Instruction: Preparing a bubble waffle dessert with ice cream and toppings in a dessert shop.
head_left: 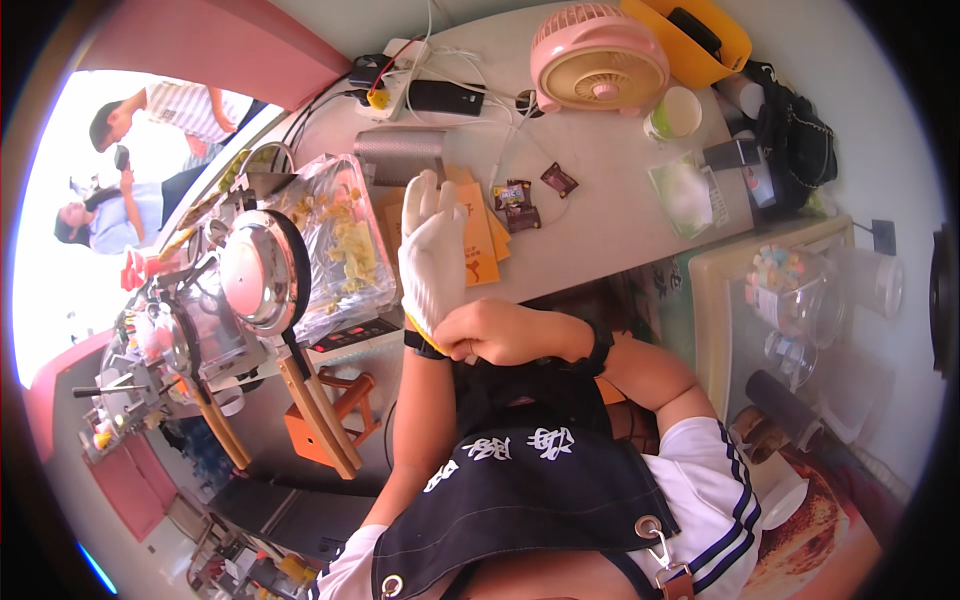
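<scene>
The right hand covers the cuff of the white glove on the left hand, its fingertips hidden behind that wrist, and the yellow tray beyond the glove is cut off by the picture's top edge.

Single head-worn fisheye view, looking steeply down from just above the wearer's dark apron bib, close to the raised hands at centre. It faces the pale worktop, toward 12 o'clock. Straight edges bow near the rim. No second view overlaps.
</scene>
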`<state>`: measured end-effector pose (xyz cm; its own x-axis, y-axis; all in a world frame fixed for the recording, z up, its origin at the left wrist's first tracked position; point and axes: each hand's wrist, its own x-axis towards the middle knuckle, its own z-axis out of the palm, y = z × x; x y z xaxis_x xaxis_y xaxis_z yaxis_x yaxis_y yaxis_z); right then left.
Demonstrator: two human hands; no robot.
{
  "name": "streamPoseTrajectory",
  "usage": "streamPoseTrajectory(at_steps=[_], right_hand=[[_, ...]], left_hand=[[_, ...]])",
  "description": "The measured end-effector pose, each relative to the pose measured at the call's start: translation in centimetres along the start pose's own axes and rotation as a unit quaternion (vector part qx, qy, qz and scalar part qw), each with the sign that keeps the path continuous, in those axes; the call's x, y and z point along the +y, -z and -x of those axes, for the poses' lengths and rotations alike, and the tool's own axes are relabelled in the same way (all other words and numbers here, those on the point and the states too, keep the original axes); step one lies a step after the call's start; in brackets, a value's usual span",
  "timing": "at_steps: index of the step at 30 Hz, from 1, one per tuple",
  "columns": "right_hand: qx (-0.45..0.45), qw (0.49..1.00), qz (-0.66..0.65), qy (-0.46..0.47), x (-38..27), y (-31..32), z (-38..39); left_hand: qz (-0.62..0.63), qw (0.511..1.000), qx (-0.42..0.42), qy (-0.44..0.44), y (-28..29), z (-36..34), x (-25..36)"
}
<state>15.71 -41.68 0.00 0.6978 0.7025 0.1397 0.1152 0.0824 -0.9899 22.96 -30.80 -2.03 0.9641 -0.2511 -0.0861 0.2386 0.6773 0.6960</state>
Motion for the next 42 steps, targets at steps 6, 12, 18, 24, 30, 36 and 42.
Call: streamPoseTrajectory(at_steps=[6, 12, 18, 24, 30, 36, 42], right_hand=[[0.533, 0.748, 0.362, -0.16, 10.6, 10.3, 3.4], [0.484, 0.703, 0.456, -0.251, 15.7, 11.9, 4.6], [0.51, 0.822, 0.127, -0.218, 11.5, 10.5, 4.2], [0.295, 0.929, -0.031, -0.22, 7.3, 8.0, 3.1], [0.049, 0.973, 0.176, -0.14, 6.2, 9.5, 1.5], [0.037, 0.976, 0.208, -0.055, 5.4, 8.6, -1.5], [0.198, 0.849, 0.478, 0.109, 6.8, 5.4, -1.5]], left_hand=[[-0.221, 0.967, 0.12, 0.031, 0.4, -1.3, 1.4], [-0.522, 0.85, 0.07, 0.026, 0.6, -0.9, -2.0], [-0.641, 0.767, -0.009, -0.009, -0.7, -2.1, -4.1], [-0.716, 0.692, -0.093, -0.006, 0.2, -0.7, -2.4], [-0.832, 0.512, -0.214, -0.002, 0.8, 1.2, 0.1], [-0.676, 0.735, -0.042, -0.031, 2.7, 3.4, 0.3], [-0.356, 0.895, 0.251, 0.099, 4.4, 2.9, -2.1]])
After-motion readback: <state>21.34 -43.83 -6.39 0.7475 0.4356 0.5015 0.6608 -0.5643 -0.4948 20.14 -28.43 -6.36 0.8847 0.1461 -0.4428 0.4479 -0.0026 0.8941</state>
